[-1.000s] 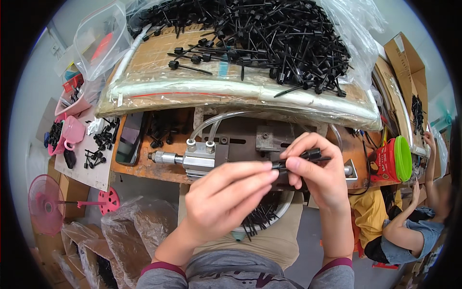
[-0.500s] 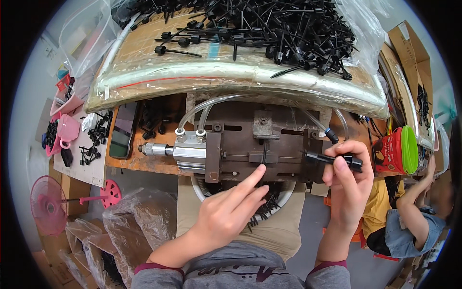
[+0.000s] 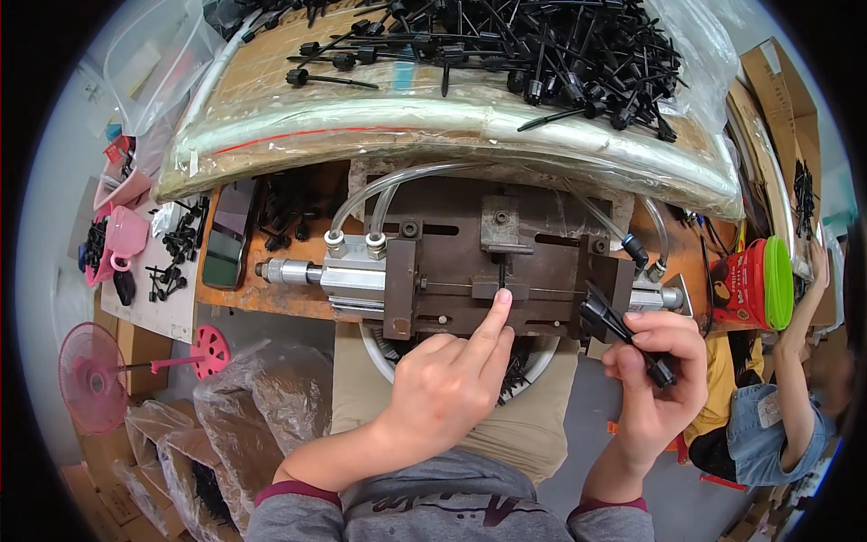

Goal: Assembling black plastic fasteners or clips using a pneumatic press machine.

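Note:
My left hand (image 3: 444,384) stretches its index finger to the small block (image 3: 485,288) at the middle of a brown metal fixture (image 3: 456,203). The fingertip touches the near end of a thin black stem (image 3: 502,268) standing in the block's slot; the other fingers are loosely bent and hold nothing. To the right, my right hand (image 3: 666,384) is closed around black plastic stemmed parts (image 3: 605,316) with knobbed ends, tilted beside the fixture's right end block (image 3: 607,287). How many it holds is unclear. A silver air cylinder (image 3: 353,280) is fixed at the fixture's left.
A plastic-wrapped board (image 3: 298,140) above the fixture carries a heap of black stemmed parts (image 3: 551,63). Clear hoses (image 3: 379,191) arch behind the cylinders. A phone (image 3: 229,235) lies left; a red tub (image 3: 736,285) stands right. Another person's arm (image 3: 795,334) shows at far right.
My right hand has moved slightly down, and the black parts in it have swung from level to a steep tilt. My left index fingertip has moved slightly up onto the stem.

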Tool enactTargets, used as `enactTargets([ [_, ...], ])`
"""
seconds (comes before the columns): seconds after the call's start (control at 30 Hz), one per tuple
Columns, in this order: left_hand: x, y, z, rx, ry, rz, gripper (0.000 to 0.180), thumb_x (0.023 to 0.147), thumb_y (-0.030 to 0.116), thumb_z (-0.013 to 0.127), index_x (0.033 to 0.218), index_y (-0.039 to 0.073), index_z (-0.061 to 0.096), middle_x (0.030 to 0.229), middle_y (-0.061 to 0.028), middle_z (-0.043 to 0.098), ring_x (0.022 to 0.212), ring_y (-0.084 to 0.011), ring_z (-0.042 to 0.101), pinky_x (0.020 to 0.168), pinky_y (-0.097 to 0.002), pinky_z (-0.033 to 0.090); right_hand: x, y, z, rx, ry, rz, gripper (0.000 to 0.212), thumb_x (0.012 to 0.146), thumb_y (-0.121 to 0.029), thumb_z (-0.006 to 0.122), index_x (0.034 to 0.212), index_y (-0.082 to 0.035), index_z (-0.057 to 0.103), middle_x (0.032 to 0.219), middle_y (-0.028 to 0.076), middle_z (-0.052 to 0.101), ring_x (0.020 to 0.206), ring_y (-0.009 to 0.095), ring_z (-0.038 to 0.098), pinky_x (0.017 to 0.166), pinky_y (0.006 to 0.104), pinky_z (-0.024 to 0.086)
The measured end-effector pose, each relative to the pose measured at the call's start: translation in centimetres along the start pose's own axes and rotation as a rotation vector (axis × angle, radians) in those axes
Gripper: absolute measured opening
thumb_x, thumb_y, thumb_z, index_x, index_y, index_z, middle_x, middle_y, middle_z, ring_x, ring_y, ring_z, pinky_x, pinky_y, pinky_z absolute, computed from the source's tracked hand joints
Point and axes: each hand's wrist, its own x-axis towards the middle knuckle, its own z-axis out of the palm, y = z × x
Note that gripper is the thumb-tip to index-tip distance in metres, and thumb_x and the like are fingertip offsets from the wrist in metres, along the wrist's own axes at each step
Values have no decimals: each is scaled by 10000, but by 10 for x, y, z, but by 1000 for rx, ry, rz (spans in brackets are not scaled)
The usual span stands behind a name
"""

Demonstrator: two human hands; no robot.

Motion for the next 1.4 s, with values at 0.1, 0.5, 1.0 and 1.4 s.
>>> enactTargets([
  [0.1, -1, -1, 1, -13, -6, -8, 241, 708, 92, 753, 933, 25, 700, 1235, -133, 652, 552, -133, 592, 545, -245, 479, -6, 8, 2, -225, 29, -165, 237, 742, 111, 723, 925, 1, 619, 993, 171, 660, 786, 203, 660, 676, 293, 551],
  [0.5, 2, 11, -20, -669, 167, -35, 321, 695, 48, 822, 978, 18, 674, 1023, -116, 716, 768, -207, 708, 629, -271, 560, -20, 23, 19, -606, -145, -750, 247, 705, -8, 710, 939, 72, 707, 1000, 193, 670, 749, 263, 691, 672, 318, 603],
  [1.0, -8, -8, 0, -176, 116, 30, 254, 705, 78, 724, 939, -13, 690, 1209, -152, 650, 727, -188, 636, 642, -289, 520, -23, 21, 10, -71, 83, -127, 284, 701, 112, 779, 923, 2, 640, 886, 127, 667, 764, 191, 678, 610, 259, 563],
  [1.4, 1, -6, -4, -85, -28, -17, 265, 688, 87, 775, 937, 26, 708, 1199, -100, 675, 587, -155, 608, 559, -258, 477, -10, 6, 6, 420, 38, 456, 619, 686, 156, 748, 1203, 11, 440, 714, 135, 651, 481, 139, 589, 434, 201, 461],
])
